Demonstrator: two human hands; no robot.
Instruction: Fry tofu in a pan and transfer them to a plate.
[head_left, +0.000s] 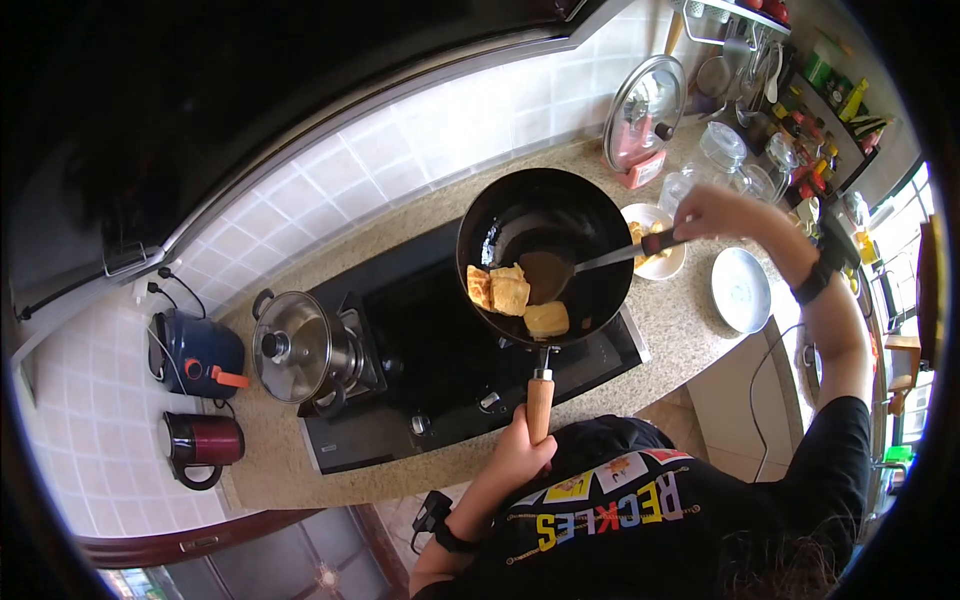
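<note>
A black wok is above the right part of the stove. My left hand is wrapped round its wooden handle. Inside, golden-brown fried pieces that look like tofu sit at the left, and a paler piece rests near the handle side. My right hand grips a spatula by its dark handle, with the blade inside the wok, apart from the pieces. Just beyond the wok's right rim, a white bowl holds more golden pieces, partly hidden by the spatula and right hand.
A lidded steel pot stands on the left burner of the black stove. Left of it are a dark blue appliance and a red kettle. A pale plate, glass lid and glass jars are at the right.
</note>
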